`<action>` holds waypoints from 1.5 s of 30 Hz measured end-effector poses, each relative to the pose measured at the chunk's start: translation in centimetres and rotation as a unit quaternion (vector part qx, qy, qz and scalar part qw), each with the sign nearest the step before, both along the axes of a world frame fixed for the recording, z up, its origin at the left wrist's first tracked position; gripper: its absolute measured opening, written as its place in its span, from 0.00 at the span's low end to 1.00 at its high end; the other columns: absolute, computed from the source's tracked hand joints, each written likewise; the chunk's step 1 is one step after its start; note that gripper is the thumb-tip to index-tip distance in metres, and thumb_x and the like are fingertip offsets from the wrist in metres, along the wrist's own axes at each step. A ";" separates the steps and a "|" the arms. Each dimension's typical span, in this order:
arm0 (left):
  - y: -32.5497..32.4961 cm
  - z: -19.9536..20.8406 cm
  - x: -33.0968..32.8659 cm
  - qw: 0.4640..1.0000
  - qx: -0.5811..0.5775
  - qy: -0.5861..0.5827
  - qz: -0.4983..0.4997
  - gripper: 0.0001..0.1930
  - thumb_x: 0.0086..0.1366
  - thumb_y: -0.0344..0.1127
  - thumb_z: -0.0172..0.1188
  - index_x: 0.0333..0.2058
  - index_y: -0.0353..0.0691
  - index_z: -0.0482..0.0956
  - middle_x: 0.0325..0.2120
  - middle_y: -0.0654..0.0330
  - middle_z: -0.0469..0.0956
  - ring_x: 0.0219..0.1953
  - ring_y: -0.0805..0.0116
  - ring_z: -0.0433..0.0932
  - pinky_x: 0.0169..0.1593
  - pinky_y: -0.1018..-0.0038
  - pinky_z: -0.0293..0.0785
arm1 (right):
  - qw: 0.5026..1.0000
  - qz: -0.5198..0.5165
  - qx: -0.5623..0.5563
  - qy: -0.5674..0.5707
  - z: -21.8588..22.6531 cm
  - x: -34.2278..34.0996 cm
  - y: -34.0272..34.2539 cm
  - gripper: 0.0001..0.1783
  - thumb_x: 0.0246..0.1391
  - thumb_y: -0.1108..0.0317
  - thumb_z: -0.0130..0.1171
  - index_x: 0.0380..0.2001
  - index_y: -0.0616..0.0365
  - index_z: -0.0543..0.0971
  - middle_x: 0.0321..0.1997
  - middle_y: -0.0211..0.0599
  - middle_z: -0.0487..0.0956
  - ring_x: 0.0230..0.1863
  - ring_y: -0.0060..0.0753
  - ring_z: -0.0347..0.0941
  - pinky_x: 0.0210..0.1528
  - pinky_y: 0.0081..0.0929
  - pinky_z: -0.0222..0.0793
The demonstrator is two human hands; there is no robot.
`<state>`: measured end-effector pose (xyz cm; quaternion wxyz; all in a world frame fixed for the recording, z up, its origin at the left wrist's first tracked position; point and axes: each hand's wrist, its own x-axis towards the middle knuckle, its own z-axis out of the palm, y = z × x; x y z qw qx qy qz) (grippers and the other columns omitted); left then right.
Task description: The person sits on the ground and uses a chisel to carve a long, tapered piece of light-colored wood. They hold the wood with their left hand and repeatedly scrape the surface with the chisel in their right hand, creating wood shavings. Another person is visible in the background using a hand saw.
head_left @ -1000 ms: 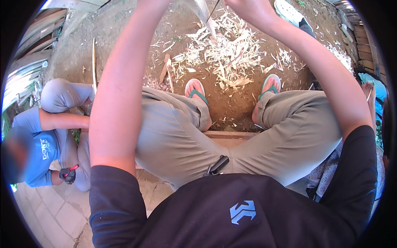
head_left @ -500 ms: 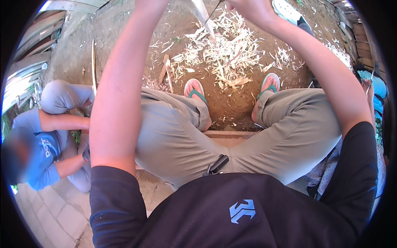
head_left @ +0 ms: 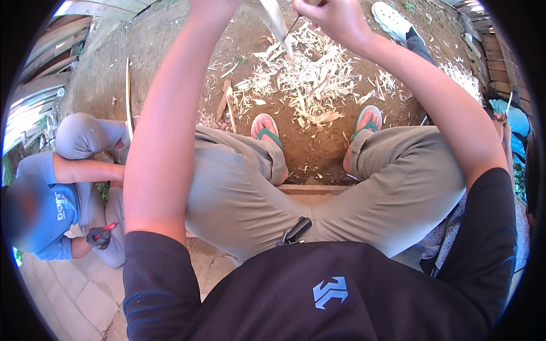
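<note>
My right hand is at the upper edge, its fingers closed round something. A thin dark blade sticks out from it, slanting down and left; any handle is hidden in the fist. The tip reaches a pale, tapering piece of wood, which points down above the shavings and runs out of view at the top. My left hand is near the wood's upper part, but the picture's edge cuts off its fingers, so its grip is hidden.
Pale wood shavings cover the dirt between and beyond my sandalled feet. At the left sits a person whose gloved hand holds a red pen-like thing. Another person's white shoe is at the upper right. A black fob lies on my lap.
My right hand has come slightly down and left, showing more of its fist. The neighbour's gloved hand has moved down, and a red thing now shows in it.
</note>
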<state>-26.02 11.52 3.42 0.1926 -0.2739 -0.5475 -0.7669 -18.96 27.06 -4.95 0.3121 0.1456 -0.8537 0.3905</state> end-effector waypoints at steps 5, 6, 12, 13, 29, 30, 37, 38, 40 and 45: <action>0.5 0.0 0.3 1.000 0.003 -0.004 -0.006 0.11 0.66 0.33 0.64 0.40 0.32 0.74 0.22 0.58 0.77 0.19 0.70 0.78 0.22 0.75 0.75 | 1.000 -0.019 0.017 -0.007 -0.6 0.6 0.6 0.10 0.52 0.74 0.66 0.24 0.61 0.73 0.24 0.39 0.71 0.23 0.35 0.68 0.27 0.32 0.67; 0.8 -0.1 0.2 1.000 0.006 -0.010 -0.018 0.11 0.66 0.32 0.63 0.41 0.32 0.74 0.22 0.58 0.77 0.19 0.70 0.78 0.22 0.76 0.75 | 0.999 -0.009 0.035 -0.007 -1.2 0.6 1.4 0.10 0.51 0.73 0.66 0.24 0.61 0.73 0.24 0.39 0.71 0.23 0.35 0.68 0.27 0.32 0.66; 0.0 0.3 0.0 0.999 0.008 -0.034 0.016 0.11 0.65 0.32 0.63 0.41 0.33 0.73 0.22 0.58 0.76 0.19 0.69 0.78 0.23 0.75 0.75 | 0.998 -0.050 -0.026 0.010 0.8 -0.3 0.1 0.10 0.51 0.74 0.67 0.23 0.62 0.74 0.22 0.38 0.70 0.21 0.35 0.68 0.26 0.31 0.66; 0.1 0.3 0.3 0.998 0.013 -0.056 0.020 0.11 0.65 0.33 0.63 0.41 0.33 0.73 0.22 0.58 0.76 0.19 0.69 0.78 0.23 0.75 0.75 | 0.998 -0.044 -0.036 0.002 0.3 -0.4 0.2 0.10 0.51 0.74 0.67 0.24 0.62 0.74 0.22 0.38 0.70 0.21 0.34 0.68 0.26 0.31 0.66; 0.4 -0.3 -0.2 0.999 0.010 -0.026 -0.040 0.12 0.66 0.33 0.63 0.41 0.32 0.74 0.23 0.58 0.76 0.20 0.70 0.77 0.24 0.75 0.75 | 0.999 0.014 -0.012 -0.027 0.0 0.6 0.5 0.10 0.51 0.74 0.65 0.23 0.62 0.73 0.22 0.40 0.68 0.24 0.37 0.68 0.27 0.33 0.66; 0.1 -0.3 -0.3 0.999 -0.003 -0.031 -0.037 0.12 0.66 0.33 0.63 0.41 0.32 0.74 0.23 0.58 0.76 0.20 0.70 0.77 0.24 0.75 0.76 | 1.000 -0.006 -0.001 -0.006 0.6 0.1 0.3 0.10 0.52 0.74 0.65 0.23 0.62 0.73 0.22 0.40 0.69 0.24 0.37 0.69 0.28 0.33 0.66; 0.1 0.3 0.6 0.999 0.002 -0.053 0.003 0.13 0.66 0.33 0.64 0.43 0.32 0.73 0.24 0.59 0.76 0.20 0.71 0.77 0.24 0.75 0.76 | 0.996 -0.011 0.085 0.013 -0.9 0.6 -0.6 0.15 0.59 0.67 0.67 0.22 0.59 0.74 0.28 0.32 0.80 0.20 0.19 0.75 0.23 0.19 0.72; 0.3 0.4 0.6 0.997 0.010 -0.075 0.007 0.13 0.66 0.32 0.64 0.43 0.32 0.73 0.24 0.59 0.76 0.20 0.71 0.77 0.24 0.75 0.76 | 0.997 -0.011 0.069 0.021 -1.0 0.0 -0.1 0.14 0.59 0.67 0.67 0.23 0.59 0.74 0.27 0.32 0.79 0.19 0.19 0.74 0.22 0.19 0.71; 0.4 0.1 0.0 0.999 -0.005 -0.049 -0.001 0.13 0.66 0.32 0.65 0.44 0.33 0.73 0.24 0.59 0.77 0.21 0.71 0.77 0.25 0.76 0.76 | 0.999 -0.001 0.030 0.029 -0.1 -1.2 0.8 0.12 0.59 0.67 0.67 0.26 0.59 0.75 0.25 0.31 0.78 0.18 0.19 0.74 0.20 0.20 0.70; -0.1 0.4 0.1 0.998 -0.011 -0.040 0.042 0.13 0.64 0.31 0.68 0.41 0.33 0.74 0.25 0.61 0.77 0.22 0.74 0.77 0.26 0.77 0.74 | 1.000 -0.006 0.021 -0.006 1.3 -0.1 -1.0 0.12 0.52 0.73 0.67 0.22 0.62 0.73 0.21 0.40 0.69 0.22 0.38 0.68 0.26 0.34 0.65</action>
